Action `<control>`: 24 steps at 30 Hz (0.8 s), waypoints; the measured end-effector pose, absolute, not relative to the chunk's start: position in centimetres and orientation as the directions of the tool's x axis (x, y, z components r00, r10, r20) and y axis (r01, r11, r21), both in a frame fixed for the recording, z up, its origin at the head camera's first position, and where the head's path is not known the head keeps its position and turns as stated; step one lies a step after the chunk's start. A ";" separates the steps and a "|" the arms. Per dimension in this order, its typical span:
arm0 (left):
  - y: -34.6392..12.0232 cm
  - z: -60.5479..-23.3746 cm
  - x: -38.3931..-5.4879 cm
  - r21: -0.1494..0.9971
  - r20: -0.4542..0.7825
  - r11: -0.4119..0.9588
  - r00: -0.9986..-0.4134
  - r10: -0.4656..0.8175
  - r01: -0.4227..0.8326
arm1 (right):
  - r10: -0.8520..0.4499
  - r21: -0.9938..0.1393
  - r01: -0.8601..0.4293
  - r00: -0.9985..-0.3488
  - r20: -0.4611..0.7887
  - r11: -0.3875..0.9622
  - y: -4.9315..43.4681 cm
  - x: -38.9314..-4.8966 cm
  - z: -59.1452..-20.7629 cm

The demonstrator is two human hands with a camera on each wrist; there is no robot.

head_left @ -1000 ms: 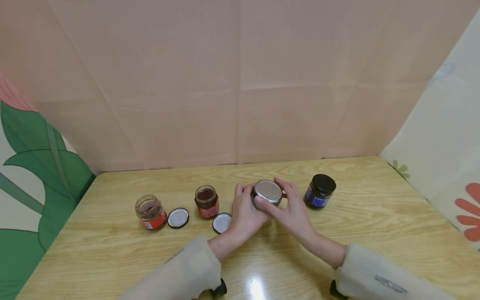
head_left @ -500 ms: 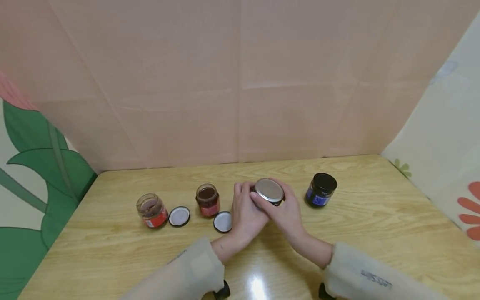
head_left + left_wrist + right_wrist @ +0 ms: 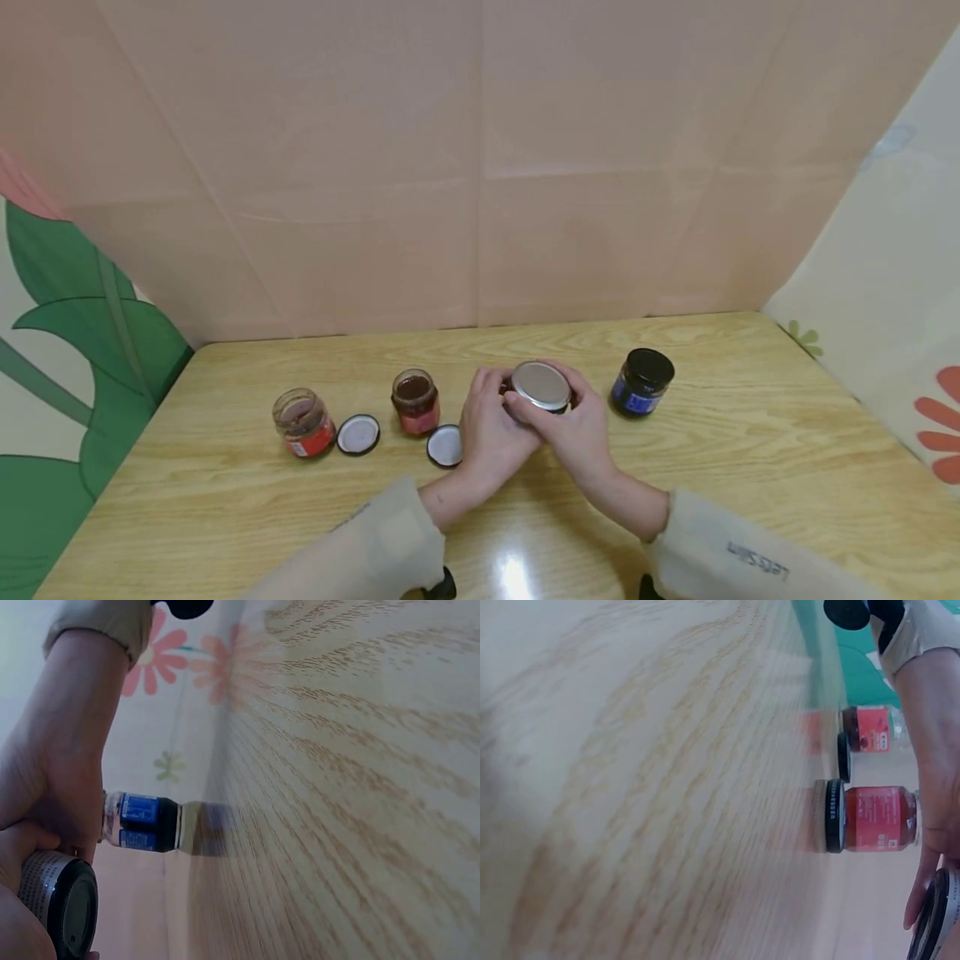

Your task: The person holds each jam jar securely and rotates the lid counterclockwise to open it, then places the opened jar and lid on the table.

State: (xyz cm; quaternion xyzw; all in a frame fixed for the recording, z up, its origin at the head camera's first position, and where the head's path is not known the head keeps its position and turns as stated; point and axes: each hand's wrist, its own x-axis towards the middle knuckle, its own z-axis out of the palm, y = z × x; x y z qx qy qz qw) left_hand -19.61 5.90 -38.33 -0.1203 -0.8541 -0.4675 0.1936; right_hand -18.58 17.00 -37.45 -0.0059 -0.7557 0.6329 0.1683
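Observation:
In the head view, both hands hold a dark glass jar with a silver lid above the table's middle, lid up. My left hand wraps the jar from the left. My right hand grips round the lid, its thumb along the near edge and its fingers on the far right side. The left wrist view shows the jar's dark round base clear of the table and a printed label on its side. Part of the jar's body is hidden by the hands.
An opened red-labelled jar stands left, its lid lying beside it. Another opened jar and its lid are close left of my hands. A blue-labelled jar with a black lid stands right.
My right hand has closed in round the silver lid, its fingers moving from spread to wrapped along the far side. The left hand keeps its hold; the other jars stay put.

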 end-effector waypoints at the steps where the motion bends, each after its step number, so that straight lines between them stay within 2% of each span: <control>1: 5.9 -38.4 -19.6 0.752 0.451 0.526 -0.892 0.029 0.397 | 0.222 -0.959 -0.204 -0.943 0.247 0.198 17.0 -18.6 -37.4; 19: 5.5 -38.5 -19.6 0.762 0.491 0.466 -0.870 0.036 0.449 | 0.198 -0.955 -0.196 -0.950 0.241 0.222 17.5 -18.2 -37.1; 24: 5.1 -38.7 -19.4 0.789 0.453 0.432 -0.889 0.071 0.436 | 0.143 -0.961 -0.188 -0.965 0.219 0.204 18.0 -18.1 -37.4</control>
